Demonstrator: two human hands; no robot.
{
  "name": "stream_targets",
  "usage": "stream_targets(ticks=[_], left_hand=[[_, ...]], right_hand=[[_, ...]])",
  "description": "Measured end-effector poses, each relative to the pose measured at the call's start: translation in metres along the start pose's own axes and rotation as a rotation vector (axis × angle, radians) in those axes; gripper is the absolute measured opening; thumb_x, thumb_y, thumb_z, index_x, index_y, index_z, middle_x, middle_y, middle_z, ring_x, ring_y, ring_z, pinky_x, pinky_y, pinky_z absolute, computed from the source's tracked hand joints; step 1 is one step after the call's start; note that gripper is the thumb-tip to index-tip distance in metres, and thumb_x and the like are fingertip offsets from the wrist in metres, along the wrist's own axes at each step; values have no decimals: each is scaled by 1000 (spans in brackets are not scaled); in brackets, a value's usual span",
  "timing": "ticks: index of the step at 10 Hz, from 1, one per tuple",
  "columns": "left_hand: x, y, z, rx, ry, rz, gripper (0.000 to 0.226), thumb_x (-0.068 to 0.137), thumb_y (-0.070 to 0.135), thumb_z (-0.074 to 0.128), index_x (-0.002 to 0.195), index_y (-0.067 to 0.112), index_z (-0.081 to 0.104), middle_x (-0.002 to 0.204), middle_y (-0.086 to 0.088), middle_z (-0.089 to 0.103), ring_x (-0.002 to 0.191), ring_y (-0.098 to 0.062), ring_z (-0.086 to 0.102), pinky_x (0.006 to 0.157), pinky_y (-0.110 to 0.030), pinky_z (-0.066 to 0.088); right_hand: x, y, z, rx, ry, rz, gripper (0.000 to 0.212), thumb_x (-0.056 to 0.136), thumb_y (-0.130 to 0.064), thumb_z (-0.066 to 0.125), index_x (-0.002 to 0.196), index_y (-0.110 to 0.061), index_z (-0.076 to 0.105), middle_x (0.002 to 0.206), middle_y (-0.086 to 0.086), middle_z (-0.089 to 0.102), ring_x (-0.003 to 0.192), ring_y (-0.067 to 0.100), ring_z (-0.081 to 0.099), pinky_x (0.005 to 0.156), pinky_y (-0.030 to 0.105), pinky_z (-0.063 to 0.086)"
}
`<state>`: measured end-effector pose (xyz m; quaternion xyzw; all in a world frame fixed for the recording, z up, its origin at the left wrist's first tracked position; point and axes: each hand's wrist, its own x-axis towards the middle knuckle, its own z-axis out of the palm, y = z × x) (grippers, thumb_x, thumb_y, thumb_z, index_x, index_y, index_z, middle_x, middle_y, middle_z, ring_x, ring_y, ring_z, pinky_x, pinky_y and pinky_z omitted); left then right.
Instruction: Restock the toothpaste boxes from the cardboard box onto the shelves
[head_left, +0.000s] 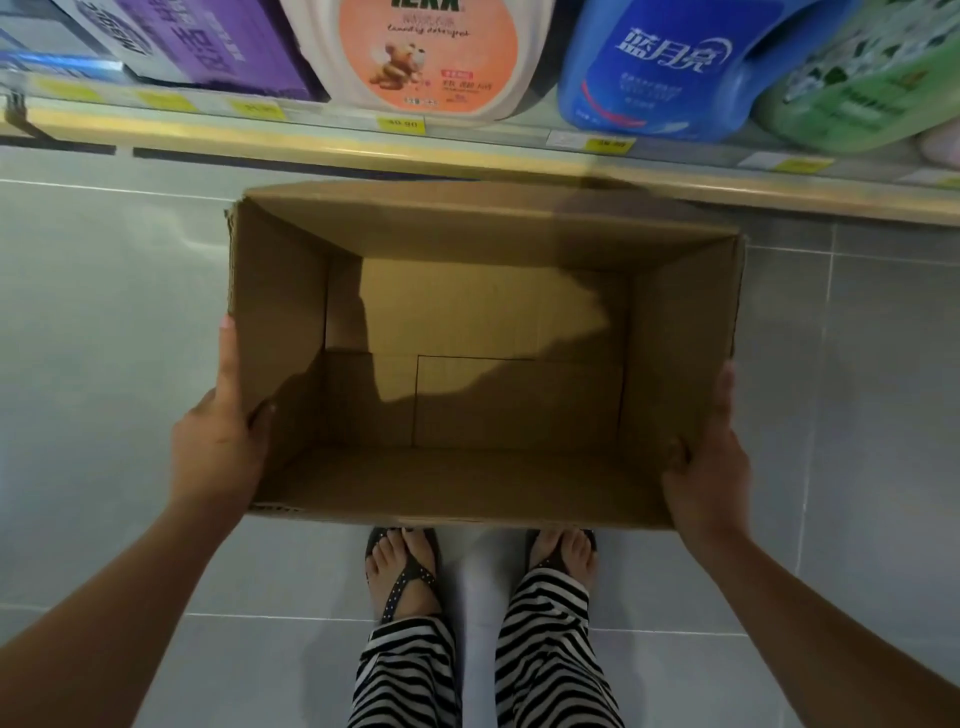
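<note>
Hands (218, 441) (709, 467) gripping open rectangular corrugated cardboard box (467, 483), glossy grey tiles (104, 312)

The cardboard box (467, 483) was brown, open-topped, level, its bare floor showing; held at its 2 short sides, just before the shelf (322, 136).

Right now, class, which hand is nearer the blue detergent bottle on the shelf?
Right. The right hand grips the right wall of the cardboard box, roughly in line with the blue detergent bottle; the left hand grips its left wall, further aside.
</note>
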<state>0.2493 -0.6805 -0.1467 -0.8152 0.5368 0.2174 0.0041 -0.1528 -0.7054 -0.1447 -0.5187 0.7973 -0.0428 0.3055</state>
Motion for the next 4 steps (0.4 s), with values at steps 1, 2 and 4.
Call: stream_targets(ticks=[1,2,4], left_hand=[[-6,-4,-1,-15,-18,-22,88,90,15,60,151,26,-3,94,-33,62,72,-50,58,60,-48,41],[-8,-4,-6,53,-65,-12,96,87,19,64,151,27,-8,98,-31,61,73,-47,59,57,-43,40],[-13,36,-70,208,-197,-162,98,83,48,62,149,30,-7,135,-22,43,115,-44,48,84,-55,47]], right_hand=[[-6,6,3,8,8,3,95,90,-2,50,142,-45,-16,115,19,58,77,20,48,69,31,39],[-6,6,-5,-64,-39,-7,96,90,-9,55,144,-42,-17,110,20,55,74,21,47,67,32,39],[-21,-39,-61,-370,-95,30,104,80,-40,68,148,-29,-10,120,24,46,100,37,51,78,44,46]])
